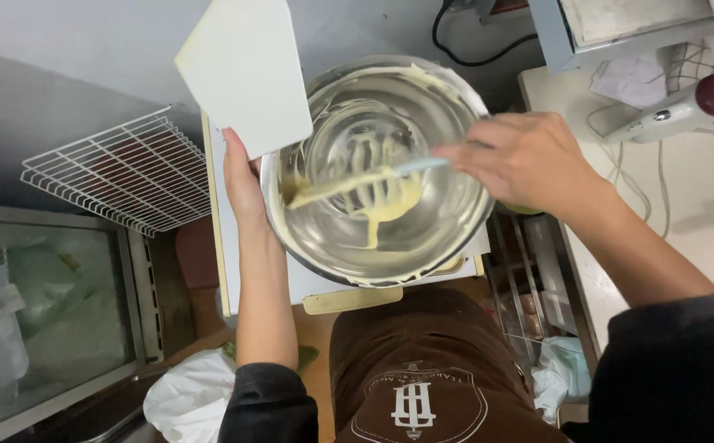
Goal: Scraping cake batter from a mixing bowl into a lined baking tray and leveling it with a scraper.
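A large steel mixing bowl is tilted toward me, its inside smeared with pale yellow batter. My left hand grips the bowl's left rim and holds it up. My right hand holds a spatula by its clear handle, with the blade, coated in batter, lying across the bowl's inside. A streak of batter runs down the bowl's bottom. A white tray or board lies under the bowl at the upper left.
A white wire rack lies at the left over a glass-topped cabinet. A counter at the right bears a white hand mixer with a dark red end and its cord. A wire shelf stands below the counter.
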